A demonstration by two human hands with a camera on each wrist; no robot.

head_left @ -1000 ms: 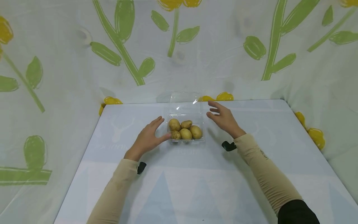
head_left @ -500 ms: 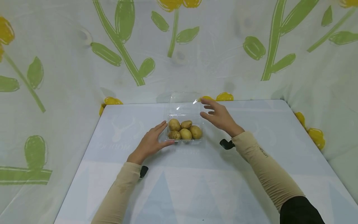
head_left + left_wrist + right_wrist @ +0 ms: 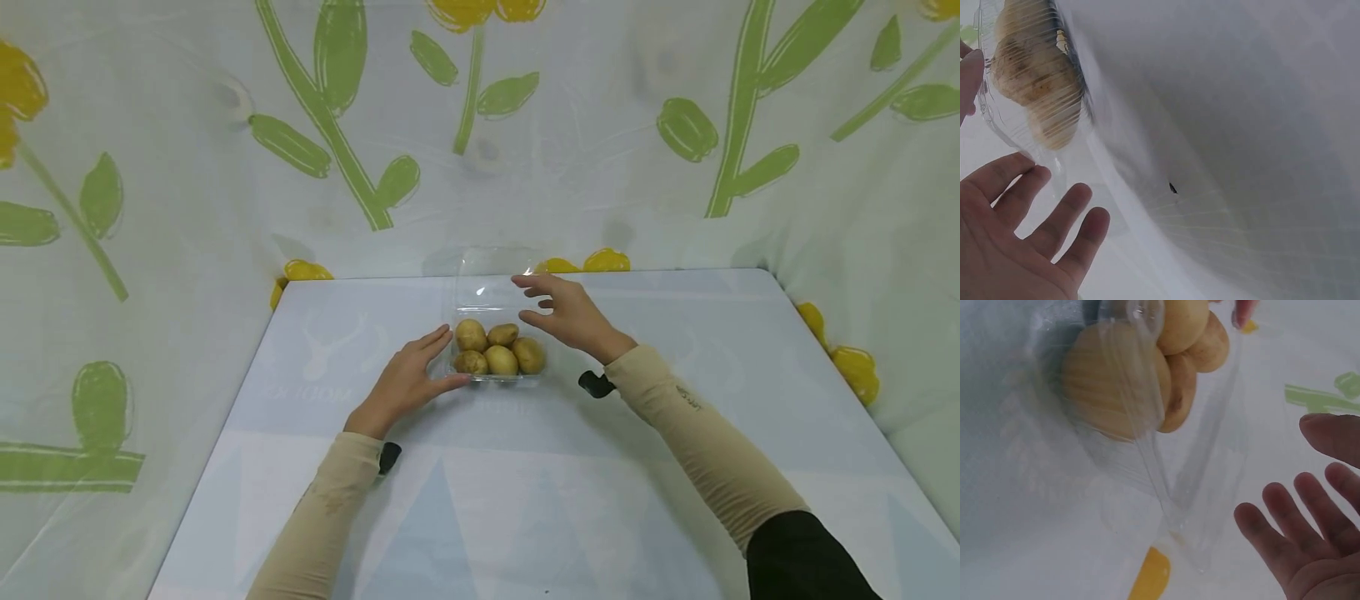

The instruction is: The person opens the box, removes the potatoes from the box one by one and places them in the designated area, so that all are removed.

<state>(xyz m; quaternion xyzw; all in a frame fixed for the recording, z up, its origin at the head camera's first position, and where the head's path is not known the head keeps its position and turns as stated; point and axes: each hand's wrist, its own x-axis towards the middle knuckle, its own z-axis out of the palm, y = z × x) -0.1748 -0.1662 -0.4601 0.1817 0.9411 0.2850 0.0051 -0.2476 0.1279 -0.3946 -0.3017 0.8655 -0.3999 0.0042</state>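
Observation:
A clear plastic clamshell box [image 3: 519,379] with several yellow potatoes [image 3: 501,361] in it stands near the table's far edge. Its hinged lid [image 3: 487,265] is raised at the back. My left hand [image 3: 405,382] is at the box's left side, thumb by the front rim, fingers extended along the left edge. In the left wrist view, its spread fingertips touch or nearly touch the box rim [image 3: 997,128]. My right hand [image 3: 573,315] hovers over the box's back right, beside the lid, holding nothing. The right wrist view shows its fingers spread, apart from the box [image 3: 1150,453].
A white and pale blue table [image 3: 480,517] lies under both arms. Behind it hangs a white curtain [image 3: 570,167] printed with green leaves and yellow flowers. A black wrist camera [image 3: 596,384] juts out from the right sleeve.
My right hand has moved left, from beside the box to over its back right by the lid. My left hand has shifted slightly right, its thumb lowering to the front rim.

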